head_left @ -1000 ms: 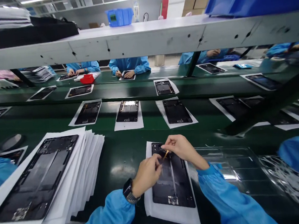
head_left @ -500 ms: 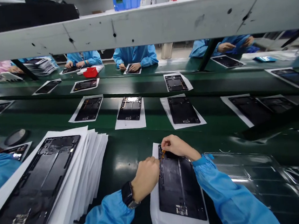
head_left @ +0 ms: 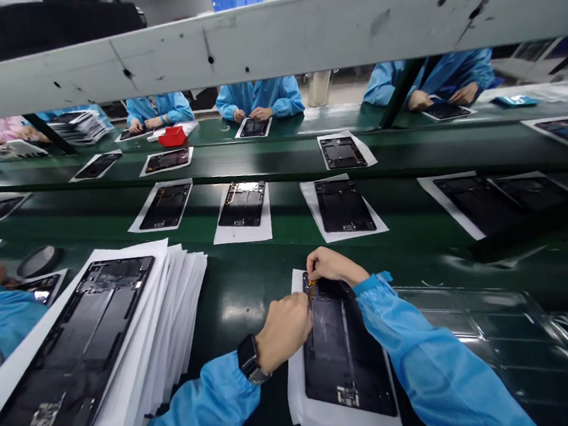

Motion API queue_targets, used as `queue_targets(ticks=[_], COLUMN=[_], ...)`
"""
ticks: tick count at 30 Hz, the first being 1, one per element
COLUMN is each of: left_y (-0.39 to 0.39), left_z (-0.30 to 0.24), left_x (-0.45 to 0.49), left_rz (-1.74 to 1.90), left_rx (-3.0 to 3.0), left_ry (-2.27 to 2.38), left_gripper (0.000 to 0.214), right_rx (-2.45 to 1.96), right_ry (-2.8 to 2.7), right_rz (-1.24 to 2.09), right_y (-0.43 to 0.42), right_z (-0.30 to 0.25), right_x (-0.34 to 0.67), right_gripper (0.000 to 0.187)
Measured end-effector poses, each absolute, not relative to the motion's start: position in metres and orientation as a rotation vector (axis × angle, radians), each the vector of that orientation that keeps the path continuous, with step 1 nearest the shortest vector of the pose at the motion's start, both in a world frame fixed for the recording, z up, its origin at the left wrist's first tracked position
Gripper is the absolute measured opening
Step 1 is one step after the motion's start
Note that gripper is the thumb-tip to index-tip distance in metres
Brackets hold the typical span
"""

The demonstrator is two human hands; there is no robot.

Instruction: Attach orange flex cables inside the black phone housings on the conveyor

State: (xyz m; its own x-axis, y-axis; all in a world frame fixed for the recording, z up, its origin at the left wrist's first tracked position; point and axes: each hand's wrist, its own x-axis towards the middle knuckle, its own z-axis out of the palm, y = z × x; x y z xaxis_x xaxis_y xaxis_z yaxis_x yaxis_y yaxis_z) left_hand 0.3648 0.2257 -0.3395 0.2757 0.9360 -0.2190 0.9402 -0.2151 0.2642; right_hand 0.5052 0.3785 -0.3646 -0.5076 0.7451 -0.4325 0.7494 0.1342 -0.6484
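Note:
In front of me a black tablet housing (head_left: 336, 362) lies on a white paper sheet (head_left: 298, 399). My right hand (head_left: 333, 266) pinches a small orange flex cable (head_left: 312, 286) at the housing's upper left corner. Just below, at the left edge of the housing, is my left hand (head_left: 285, 327), its fingers curled and closed. Whether anything sits in those fingertips is hidden. A dark watch is on my left wrist.
Left of me stands a stack of paper sheets (head_left: 173, 317) topped by another tablet housing (head_left: 84, 353). Clear plastic trays (head_left: 481, 334) lie at right. More housings on paper rest on the green conveyor (head_left: 288, 202). Co-workers in blue sleeves sit opposite; one sleeve (head_left: 4, 327) is at far left.
Both my hands have shifted slightly, still at the housing's upper left corner with the orange flex cable. The view has tilted a little. Across the line, a co-worker's hands have come down to a tablet.

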Motion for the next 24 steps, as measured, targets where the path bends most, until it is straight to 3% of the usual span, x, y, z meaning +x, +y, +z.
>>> queue_targets(ticks=[13, 24], left_y=[0.240, 0.237], left_z=[-0.329, -0.345], left_x=[0.361, 0.364], left_rz=[-0.051, 0.371], left_rx=[2.655, 2.608], left_ry=[1.629, 1.659], left_gripper=[0.024, 0.030], right_rx=[1.537, 1.535], right_ry=[2.314, 2.246], right_rz=[-1.259, -0.999], right_y=[0.388, 0.388], right_z=[-0.358, -0.343], right_x=[0.500, 0.492], right_gripper=[0.012, 0.018])
